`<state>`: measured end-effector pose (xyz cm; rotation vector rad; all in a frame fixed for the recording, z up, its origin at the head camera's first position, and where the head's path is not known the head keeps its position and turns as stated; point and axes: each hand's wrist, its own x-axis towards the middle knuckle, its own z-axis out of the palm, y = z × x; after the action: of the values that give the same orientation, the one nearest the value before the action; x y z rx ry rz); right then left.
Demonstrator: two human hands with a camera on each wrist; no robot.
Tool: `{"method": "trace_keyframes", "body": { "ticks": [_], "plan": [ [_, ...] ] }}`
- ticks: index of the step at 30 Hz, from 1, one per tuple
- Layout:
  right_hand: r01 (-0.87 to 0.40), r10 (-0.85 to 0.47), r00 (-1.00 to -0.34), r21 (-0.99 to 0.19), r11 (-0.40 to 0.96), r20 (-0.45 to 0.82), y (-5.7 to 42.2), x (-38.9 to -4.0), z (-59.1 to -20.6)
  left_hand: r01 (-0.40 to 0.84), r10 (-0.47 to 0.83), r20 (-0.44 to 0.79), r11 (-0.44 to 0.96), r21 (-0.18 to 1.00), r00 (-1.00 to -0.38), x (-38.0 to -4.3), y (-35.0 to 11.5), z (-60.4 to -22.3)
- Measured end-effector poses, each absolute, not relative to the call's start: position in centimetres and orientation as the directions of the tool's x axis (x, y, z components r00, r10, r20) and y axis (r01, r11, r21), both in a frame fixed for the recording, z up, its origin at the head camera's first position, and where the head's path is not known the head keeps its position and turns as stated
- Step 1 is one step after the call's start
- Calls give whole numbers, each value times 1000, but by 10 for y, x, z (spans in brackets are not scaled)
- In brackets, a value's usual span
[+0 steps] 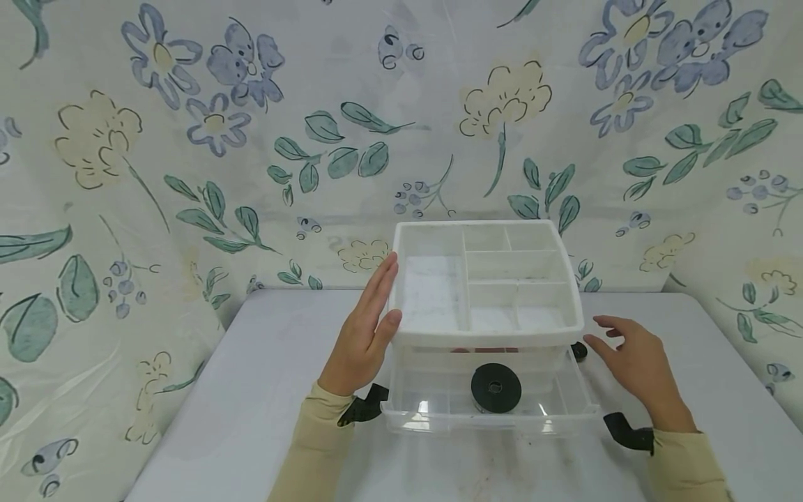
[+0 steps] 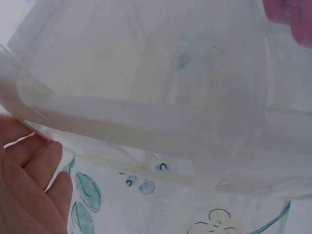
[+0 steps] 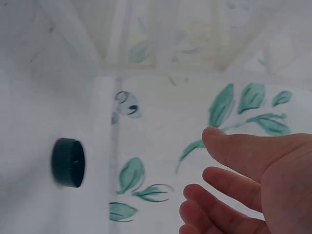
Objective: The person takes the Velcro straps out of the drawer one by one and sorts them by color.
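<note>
Viewed through my remote feed, the white box [image 1: 489,339] stands on the desk [image 1: 282,362] between both hands, its clear drawer [image 1: 489,424] jutting toward the near edge, the long side running left to right. My left grip [image 1: 359,345] rests, fingers nearly straight, against the box's left wall; my right grip [image 1: 640,362], thumb and fingers apart and empty, is nearer the small black disc [image 3: 68,163], just to its left beside the drawer

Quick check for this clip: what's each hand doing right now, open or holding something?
Left hand: open, fingers against the white organizer's left side.
Right hand: open, holding nothing.
</note>
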<state>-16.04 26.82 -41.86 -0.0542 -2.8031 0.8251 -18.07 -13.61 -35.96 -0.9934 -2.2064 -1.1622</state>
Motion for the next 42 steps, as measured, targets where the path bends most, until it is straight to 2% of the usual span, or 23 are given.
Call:
{"method": "trace_keyframes", "body": {
  "ticks": [9,16,26,31,42],
  "plan": [
    [-128,71,-935,-516,847,349,259,-142,-394,766,387,663,381,518,-641,-180,-135,-360],
    [-221,49,-874,-484,847,484,251,-128,-377,769,388,666,380,514,-637,-179,-135,-359],
    [-333,-14,-799,-425,842,601,237,-107,-359,771,387,669,378,513,-635,-180,-135,-359],
    [-388,-48,-768,-404,828,638,231,-100,-354,769,385,668,377,516,-637,-181,-135,-360],
    [-429,-55,-752,-425,797,657,217,-89,-341,773,386,672,373,513,-632,-182,-136,-361]
  ]
}}
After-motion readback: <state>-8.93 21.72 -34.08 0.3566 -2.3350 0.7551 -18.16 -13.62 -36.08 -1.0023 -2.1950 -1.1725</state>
